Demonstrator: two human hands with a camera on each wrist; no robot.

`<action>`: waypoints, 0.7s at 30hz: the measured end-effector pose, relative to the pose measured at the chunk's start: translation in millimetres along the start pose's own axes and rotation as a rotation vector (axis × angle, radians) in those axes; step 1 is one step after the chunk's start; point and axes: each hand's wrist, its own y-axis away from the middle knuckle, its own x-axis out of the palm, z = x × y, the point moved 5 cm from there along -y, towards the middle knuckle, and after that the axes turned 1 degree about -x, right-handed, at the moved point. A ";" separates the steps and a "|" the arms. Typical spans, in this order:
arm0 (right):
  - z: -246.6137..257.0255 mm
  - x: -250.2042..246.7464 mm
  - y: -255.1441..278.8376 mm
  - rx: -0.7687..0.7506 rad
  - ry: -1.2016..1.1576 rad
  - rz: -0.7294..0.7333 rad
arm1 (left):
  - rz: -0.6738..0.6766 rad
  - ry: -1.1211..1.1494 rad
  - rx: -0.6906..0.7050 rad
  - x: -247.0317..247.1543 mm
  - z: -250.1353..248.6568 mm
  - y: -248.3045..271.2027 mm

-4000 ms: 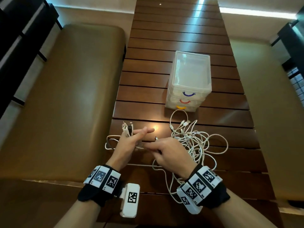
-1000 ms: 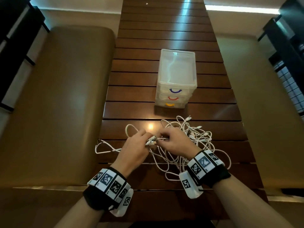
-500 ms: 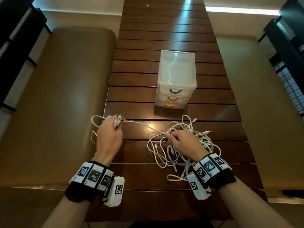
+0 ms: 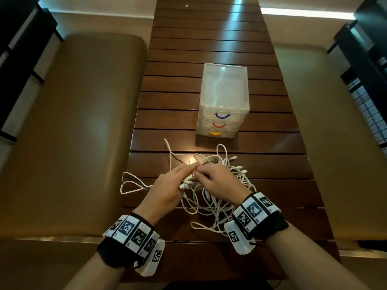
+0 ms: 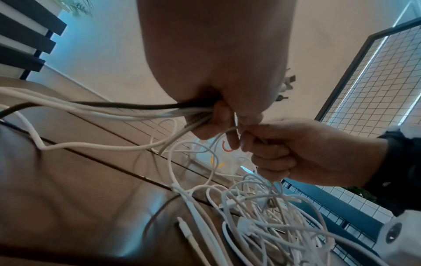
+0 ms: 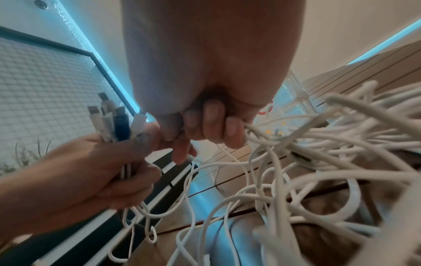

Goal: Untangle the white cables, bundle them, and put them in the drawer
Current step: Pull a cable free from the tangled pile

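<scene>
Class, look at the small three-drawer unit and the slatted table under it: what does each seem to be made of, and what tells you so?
Small three-drawer unit: apparently translucent plastic, since the drawers show cloudily through smooth, glossy walls. Slatted table: looks like dark varnished wood, with separate planks and sharp light reflections, though a wood-look laminate cannot be ruled out.

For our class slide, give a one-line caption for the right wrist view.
Left hand grips a cluster of cable plugs while the right hand pinches a strand from the tangled white cables.
</scene>
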 end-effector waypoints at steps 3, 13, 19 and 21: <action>-0.1 5.4 -2.4 -0.009 0.093 0.051 | 0.070 -0.158 -0.041 -5.5 0.7 -4.4; -2.5 -2.2 -8.6 -0.003 0.122 0.002 | -0.185 -0.037 -0.146 -54.4 15.7 -11.7; -4.8 -18.0 -11.3 0.005 0.132 -0.040 | -0.468 0.243 -0.317 -72.2 32.9 -8.4; -9.8 -14.6 -16.5 0.063 0.170 -0.004 | -0.478 0.200 -0.326 -71.6 27.7 -10.8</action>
